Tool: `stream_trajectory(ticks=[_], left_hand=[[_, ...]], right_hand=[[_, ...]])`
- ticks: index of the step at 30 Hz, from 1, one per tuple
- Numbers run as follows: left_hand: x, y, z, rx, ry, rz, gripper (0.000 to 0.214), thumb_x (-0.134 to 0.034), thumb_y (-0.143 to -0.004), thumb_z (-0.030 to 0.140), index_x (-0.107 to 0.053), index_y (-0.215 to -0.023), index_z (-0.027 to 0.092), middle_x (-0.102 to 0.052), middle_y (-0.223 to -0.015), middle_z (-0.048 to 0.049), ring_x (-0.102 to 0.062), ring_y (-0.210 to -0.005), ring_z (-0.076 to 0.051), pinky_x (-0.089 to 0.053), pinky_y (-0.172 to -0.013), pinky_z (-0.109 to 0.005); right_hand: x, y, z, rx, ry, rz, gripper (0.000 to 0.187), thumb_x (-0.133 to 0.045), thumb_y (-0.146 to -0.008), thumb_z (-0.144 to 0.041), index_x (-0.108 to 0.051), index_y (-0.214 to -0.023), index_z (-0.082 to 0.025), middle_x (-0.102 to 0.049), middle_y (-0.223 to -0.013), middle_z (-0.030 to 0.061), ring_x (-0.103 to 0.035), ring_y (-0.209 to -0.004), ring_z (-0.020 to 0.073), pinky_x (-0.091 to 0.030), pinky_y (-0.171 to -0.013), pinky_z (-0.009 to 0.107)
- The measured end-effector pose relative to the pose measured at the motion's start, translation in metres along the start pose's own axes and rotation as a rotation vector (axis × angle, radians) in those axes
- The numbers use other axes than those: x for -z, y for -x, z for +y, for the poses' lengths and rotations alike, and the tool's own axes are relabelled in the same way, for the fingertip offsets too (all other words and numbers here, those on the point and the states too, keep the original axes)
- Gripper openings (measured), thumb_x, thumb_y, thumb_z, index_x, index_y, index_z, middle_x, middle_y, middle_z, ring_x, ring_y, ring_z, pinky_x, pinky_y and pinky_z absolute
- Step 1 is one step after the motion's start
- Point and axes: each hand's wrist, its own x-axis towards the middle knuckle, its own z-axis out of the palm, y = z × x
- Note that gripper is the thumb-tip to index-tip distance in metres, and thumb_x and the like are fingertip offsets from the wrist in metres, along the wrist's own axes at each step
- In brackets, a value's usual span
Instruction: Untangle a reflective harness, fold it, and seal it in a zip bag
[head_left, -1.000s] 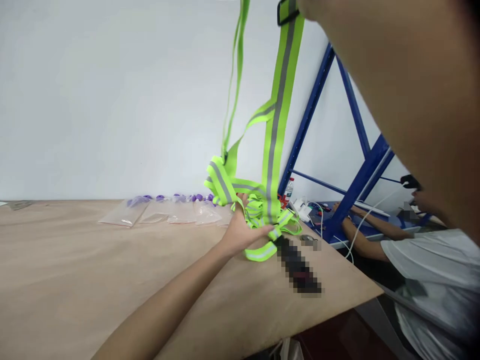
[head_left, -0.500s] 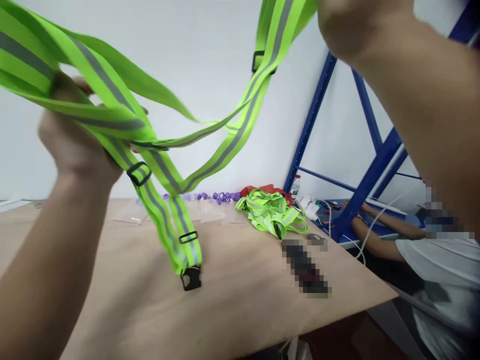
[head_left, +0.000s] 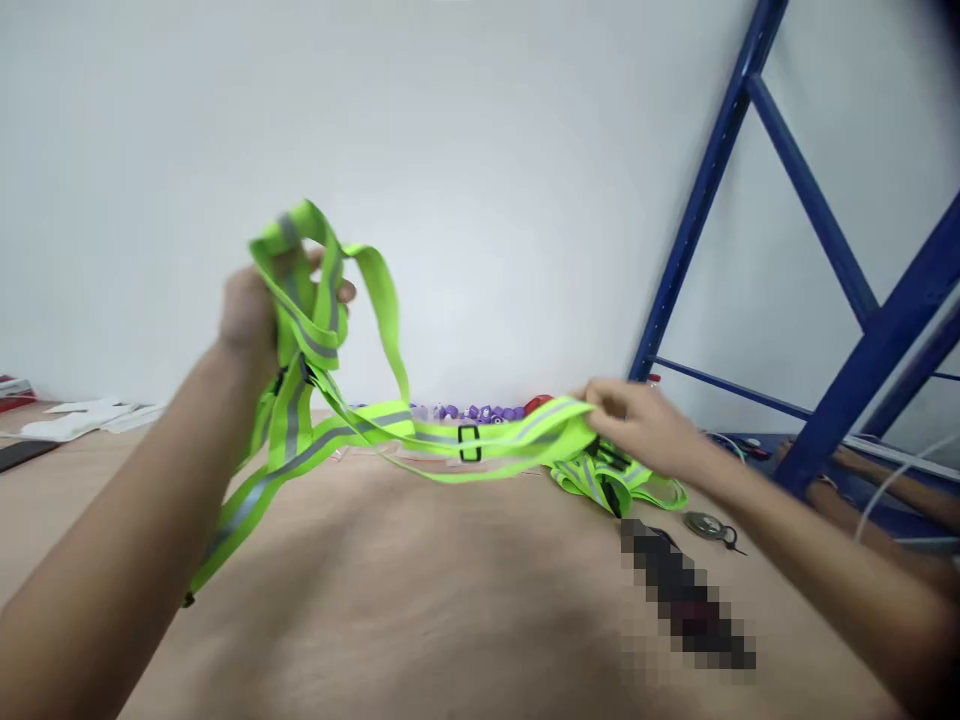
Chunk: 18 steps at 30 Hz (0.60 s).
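Note:
Neon-green reflective straps (head_left: 292, 430) with a grey stripe, forming a harness, stretch between my two hands above the table. My left hand (head_left: 259, 300) is raised at the left and closed around a looped bundle of them. Lower at the right, my right hand (head_left: 630, 420) pinches the other end of the webbing. A black slide adjuster (head_left: 469, 443) sits on the span between the hands. One strap tail hangs down past my left forearm, with a small dark piece at its tip. Behind and below my right hand lies a pile of similar green straps (head_left: 592, 485), partly hidden.
On the wooden table (head_left: 420, 600) lie a blurred-out dark object (head_left: 686, 600) and a small round grey item (head_left: 705, 525) with a cord. Purple pieces (head_left: 487, 413) line the wall. White sheets (head_left: 90, 418) are at the left. A blue metal frame (head_left: 697, 200) and another person's arm (head_left: 885, 510) are at the right.
My right hand has come down from the upper right to just above the table, drawing the straps out sideways. The left hand's bundle is now farther from the camera, and the view has shifted.

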Motion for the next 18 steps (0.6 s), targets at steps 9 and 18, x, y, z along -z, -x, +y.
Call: stream_trajectory(ticks=[9, 18], left_hand=[[-0.065, 0.018, -0.125, 0.445, 0.370, -0.133, 0.023, -0.049, -0.085, 0.037, -0.053, -0.099, 0.019, -0.052, -0.057, 0.0019, -0.049, -0.042, -0.014, -0.043, -0.043, -0.023], [-0.030, 0.095, -0.212, 0.492, -0.004, -0.242, 0.049, -0.061, -0.074, 0.023, -0.055, -0.123, 0.020, -0.065, -0.086, 0.0002, -0.061, -0.076, -0.018, -0.052, -0.079, -0.033]], right_hand=[[-0.150, 0.073, 0.058, -0.336, -0.618, -0.223, 0.042, -0.057, -0.085, -0.057, -0.041, -0.067, -0.023, -0.040, -0.062, -0.0052, -0.038, -0.058, 0.0125, -0.032, -0.053, 0.025], [-0.200, 0.080, 0.074, -0.452, -0.866, -0.361, 0.053, -0.073, -0.072, -0.068, -0.051, -0.073, -0.020, -0.054, -0.062, -0.0044, -0.050, -0.055, 0.0108, -0.039, -0.052, 0.023]])
